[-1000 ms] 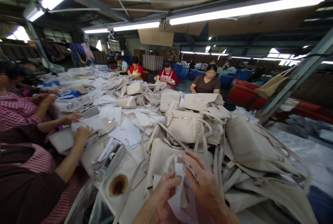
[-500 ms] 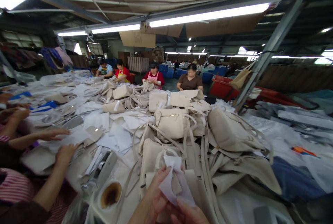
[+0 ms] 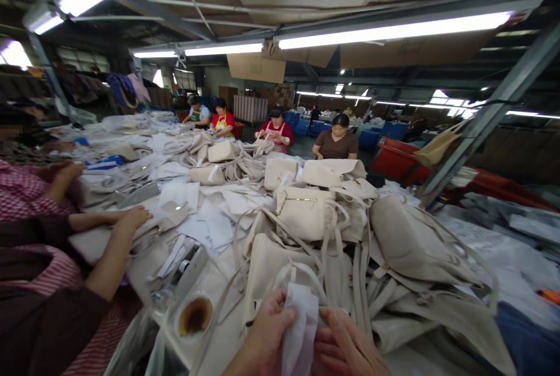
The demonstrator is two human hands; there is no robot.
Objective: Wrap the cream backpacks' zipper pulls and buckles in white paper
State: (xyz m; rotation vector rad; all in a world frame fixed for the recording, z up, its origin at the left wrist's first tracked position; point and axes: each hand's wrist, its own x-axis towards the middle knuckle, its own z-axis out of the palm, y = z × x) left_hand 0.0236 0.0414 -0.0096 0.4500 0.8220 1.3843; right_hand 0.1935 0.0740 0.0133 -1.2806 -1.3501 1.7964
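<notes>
Low in the middle of the head view, a white sheet of thin paper (image 3: 301,315) is folded into a narrow upright strip. My left hand (image 3: 269,329) grips its left edge with the thumb on the front. At the right edge is my right hand (image 3: 347,341), fingers curled against the paper. A beige strap loop (image 3: 306,271) rises just behind the strip; whatever the paper encloses is hidden. Beyond my hands lies a beige handbag (image 3: 266,262), with another beige bag with a gold zip (image 3: 304,210) farther back.
Beige bags and straps (image 3: 415,248) heap up on the right. Loose white paper sheets (image 3: 210,224) lie left of centre. A round dish with brown liquid (image 3: 195,315) sits near the front edge. A co-worker's hands (image 3: 131,218) work at left; several people sit across the table.
The paper was spread in two flaps with a beige piece showing between them; now it is folded narrow over it. My right hand has moved up along its right side. The view has turned left.
</notes>
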